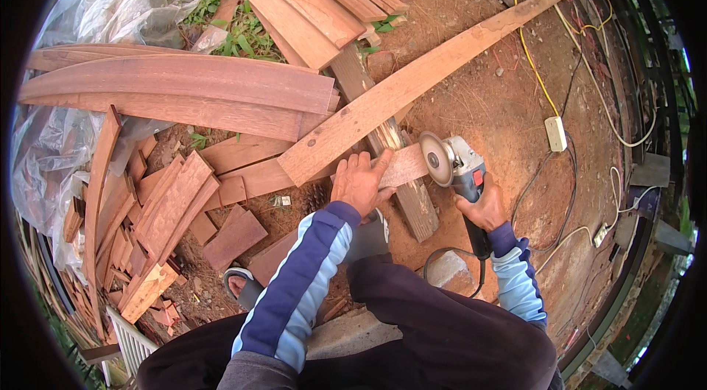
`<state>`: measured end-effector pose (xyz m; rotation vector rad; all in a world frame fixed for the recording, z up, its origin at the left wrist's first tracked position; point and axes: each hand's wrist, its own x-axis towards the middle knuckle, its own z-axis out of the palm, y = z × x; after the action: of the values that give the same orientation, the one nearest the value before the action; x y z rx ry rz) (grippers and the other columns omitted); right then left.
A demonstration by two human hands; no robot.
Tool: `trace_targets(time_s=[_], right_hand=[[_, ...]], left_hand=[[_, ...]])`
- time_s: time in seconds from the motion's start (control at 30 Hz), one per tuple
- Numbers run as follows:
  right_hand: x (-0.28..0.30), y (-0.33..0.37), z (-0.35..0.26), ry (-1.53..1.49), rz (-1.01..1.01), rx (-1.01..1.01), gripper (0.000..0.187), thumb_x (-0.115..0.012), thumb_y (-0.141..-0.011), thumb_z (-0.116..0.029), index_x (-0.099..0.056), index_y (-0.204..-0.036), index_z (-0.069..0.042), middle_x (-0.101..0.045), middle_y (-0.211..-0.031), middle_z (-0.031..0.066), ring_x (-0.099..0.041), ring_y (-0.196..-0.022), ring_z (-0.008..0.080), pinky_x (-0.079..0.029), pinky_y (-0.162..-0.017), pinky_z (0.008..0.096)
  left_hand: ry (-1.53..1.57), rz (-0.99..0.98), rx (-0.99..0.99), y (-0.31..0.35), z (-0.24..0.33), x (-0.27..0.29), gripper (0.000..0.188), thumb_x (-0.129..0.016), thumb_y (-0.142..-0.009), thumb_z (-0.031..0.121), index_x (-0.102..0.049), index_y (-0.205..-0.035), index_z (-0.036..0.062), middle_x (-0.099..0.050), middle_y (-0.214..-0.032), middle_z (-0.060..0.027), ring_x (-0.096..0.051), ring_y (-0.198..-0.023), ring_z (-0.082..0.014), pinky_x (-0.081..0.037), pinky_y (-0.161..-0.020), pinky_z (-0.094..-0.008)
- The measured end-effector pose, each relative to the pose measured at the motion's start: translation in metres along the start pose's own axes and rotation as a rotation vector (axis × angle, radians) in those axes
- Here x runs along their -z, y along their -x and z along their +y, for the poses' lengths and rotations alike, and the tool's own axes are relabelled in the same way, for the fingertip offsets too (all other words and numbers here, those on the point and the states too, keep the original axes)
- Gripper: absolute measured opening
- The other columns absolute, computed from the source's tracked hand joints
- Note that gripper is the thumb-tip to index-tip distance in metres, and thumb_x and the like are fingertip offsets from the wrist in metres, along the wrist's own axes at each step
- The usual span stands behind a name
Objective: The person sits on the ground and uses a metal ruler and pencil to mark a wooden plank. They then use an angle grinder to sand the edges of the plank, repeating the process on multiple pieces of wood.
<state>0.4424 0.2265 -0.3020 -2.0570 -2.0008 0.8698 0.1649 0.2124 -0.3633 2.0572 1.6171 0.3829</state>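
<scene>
My right hand (482, 202) is wrapped round the body of a grey and black angle grinder (465, 173). The grinder's round disc (436, 158) is at the right end of a short wooden board (403, 167). My left hand (359, 180) grips the board's other end, its thumb along the top and fingers partly bent. Beneath the short board runs a weathered timber beam (412, 206), lying on the ground. A long plank (420, 84) rests across the same beam just beyond my left hand. Whether the disc is spinning cannot be made out.
Stacked planks (221, 84) lie to the left, more boards (309, 0) at the top. Offcuts (169, 206) and plastic sheeting (121, 11) fill the left side. A yellow cord (532, 69) joins a white socket box (555, 134) at right. A stone (451, 272) sits near my knee.
</scene>
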Motion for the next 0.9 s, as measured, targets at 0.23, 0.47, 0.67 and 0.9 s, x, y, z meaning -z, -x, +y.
trace_targets(time_s=[0.23, 0.47, 0.67, 0.9], right_hand=[[-0.0011, 0.0010, 0.0041, 0.002, -0.002, 0.005, 0.058, -0.077, -0.064, -0.029, -0.050, -0.096, 0.012, -0.063, -0.077, 0.0268, -0.066, -0.072, 0.0403, -0.052, -0.064, 0.0429], [0.0006, -0.0005, -0.0021, 0.020, -0.011, 0.003, 0.057, -0.076, -0.064, -0.029, -0.050, -0.095, 0.011, -0.064, -0.077, 0.0269, -0.066, -0.072, 0.0404, -0.052, -0.064, 0.0434], [-0.0039, -0.0019, 0.0007, 0.022, 0.005, 0.000, 0.057, -0.076, -0.064, -0.029, -0.051, -0.095, 0.011, -0.064, -0.077, 0.0263, -0.066, -0.074, 0.0393, -0.052, -0.066, 0.0424], [0.0041, 0.0001, -0.0030, -0.094, 0.150, -0.015, 0.054, -0.077, -0.063, -0.024, -0.052, -0.096, 0.010, -0.064, -0.080, 0.0247, -0.067, -0.075, 0.0354, -0.052, -0.066, 0.0408]], left_hand=[[-0.005, 0.004, -0.007, -0.0002, 0.0004, 0.0005, 0.071, -0.076, -0.072, 0.038, -0.050, -0.134, 0.0144, -0.051, -0.090, -0.0120, -0.051, -0.085, -0.0280, -0.040, -0.075, -0.0394], [-0.004, 0.009, -0.008, 0.0003, -0.0007, 0.0001, 0.071, -0.076, -0.072, 0.038, -0.050, -0.134, 0.0142, -0.052, -0.090, -0.0120, -0.051, -0.085, -0.0279, -0.040, -0.075, -0.0393], [0.004, -0.001, -0.003, -0.0004, -0.0012, 0.0002, 0.071, -0.076, -0.072, 0.039, -0.050, -0.134, 0.0143, -0.052, -0.090, -0.0122, -0.052, -0.086, -0.0287, -0.040, -0.075, -0.0394], [-0.010, -0.050, -0.005, 0.0003, -0.0027, -0.0012, 0.075, -0.076, -0.073, 0.037, -0.045, -0.138, 0.0161, -0.052, -0.096, -0.0131, -0.052, -0.092, -0.0302, -0.040, -0.079, -0.0412]])
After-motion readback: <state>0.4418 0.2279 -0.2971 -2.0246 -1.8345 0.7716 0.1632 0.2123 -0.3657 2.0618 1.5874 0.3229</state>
